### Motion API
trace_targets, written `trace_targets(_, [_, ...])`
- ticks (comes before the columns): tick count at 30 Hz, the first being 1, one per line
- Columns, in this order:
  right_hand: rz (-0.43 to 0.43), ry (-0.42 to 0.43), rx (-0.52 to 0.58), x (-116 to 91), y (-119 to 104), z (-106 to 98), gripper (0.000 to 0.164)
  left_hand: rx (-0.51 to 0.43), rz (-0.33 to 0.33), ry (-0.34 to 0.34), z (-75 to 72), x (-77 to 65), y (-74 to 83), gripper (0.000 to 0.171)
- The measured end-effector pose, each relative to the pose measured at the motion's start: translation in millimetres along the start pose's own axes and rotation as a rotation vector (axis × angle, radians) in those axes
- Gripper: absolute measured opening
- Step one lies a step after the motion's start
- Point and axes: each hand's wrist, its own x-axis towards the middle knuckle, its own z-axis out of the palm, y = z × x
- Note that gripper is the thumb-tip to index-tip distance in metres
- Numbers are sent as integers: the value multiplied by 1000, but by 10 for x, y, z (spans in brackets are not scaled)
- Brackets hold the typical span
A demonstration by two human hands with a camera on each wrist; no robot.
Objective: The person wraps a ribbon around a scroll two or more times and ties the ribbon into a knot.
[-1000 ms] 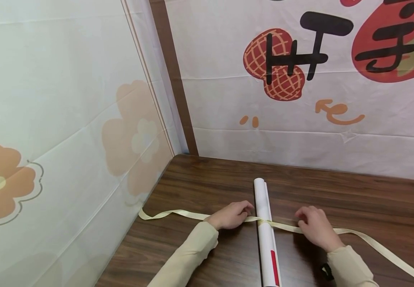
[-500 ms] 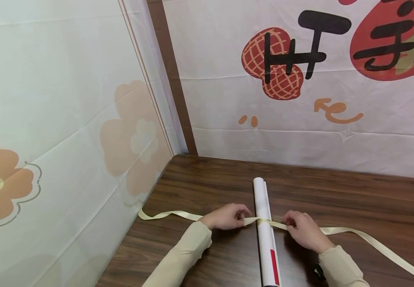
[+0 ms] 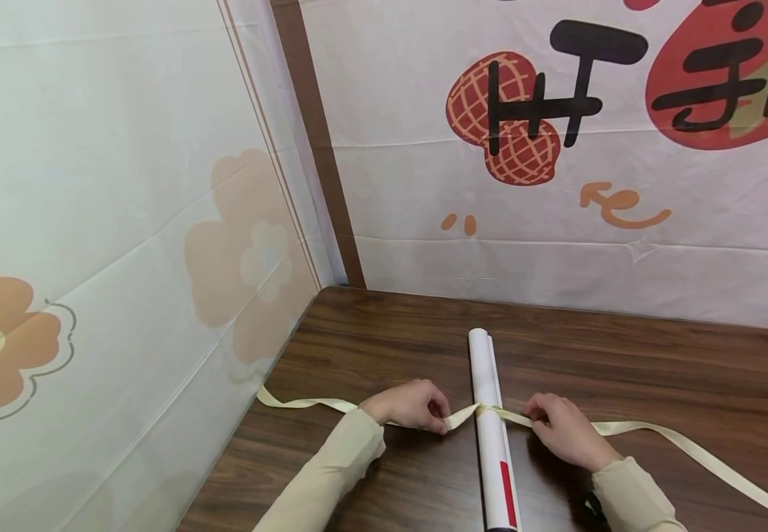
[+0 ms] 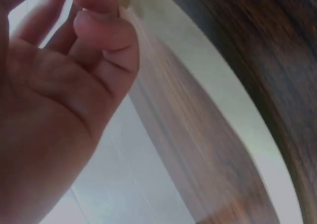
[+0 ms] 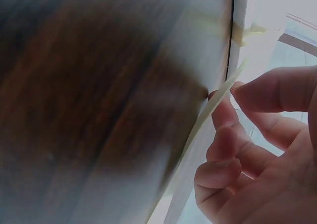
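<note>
A white paper roll [image 3: 486, 443] with a red strip near its front end lies lengthwise on the dark wooden table. A cream ribbon [image 3: 462, 418] passes round its middle, crossing on top. To the left of the roll, my left hand [image 3: 410, 406] pinches one side of the ribbon at the fingertips. The left wrist view shows the ribbon [image 4: 233, 115] running away behind those fingers. On the other side, my right hand [image 3: 566, 430] pinches the ribbon close to the roll. In the right wrist view, the ribbon [image 5: 208, 110] passes between thumb and fingertips.
The ribbon's left tail reaches the left table edge, and its right tail [image 3: 709, 462] runs toward the front right. Printed cloth walls [image 3: 410, 185] stand behind and left of the table [image 3: 384, 318]. A small black object [image 3: 594, 505] shows by the right sleeve.
My right hand has come left toward the roll and taken hold of the ribbon. My left hand has shifted left and taken hold of its side, drawing it away from the roll.
</note>
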Motion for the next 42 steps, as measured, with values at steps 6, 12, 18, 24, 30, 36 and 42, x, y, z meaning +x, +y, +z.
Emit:
trace_targets(6, [1,-2,3,-6,-1,11,15,-2,143,105,49,53,48,9])
trace_targets(12, [-27,14,0,-3,11,36,15,-136,196,215,109,132,112,8])
trace_targets(18, [-42,33,-1,5,0,51,14,-188,219,291,160,236,137,9])
trace_targets(24, [-33,15,14,34,-35,76,13,-214,198,359,226,295,149,12])
trace_targets(30, [-31,-6,31,39,-51,86,11,-299,151,391,319,336,143,10])
trace_targets(36, [-34,-14,55,29,-70,80,10,-412,153,432,389,382,123,16])
trace_targets(42, [-52,-24,74,18,-74,95,10,-377,119,501,383,377,182,12])
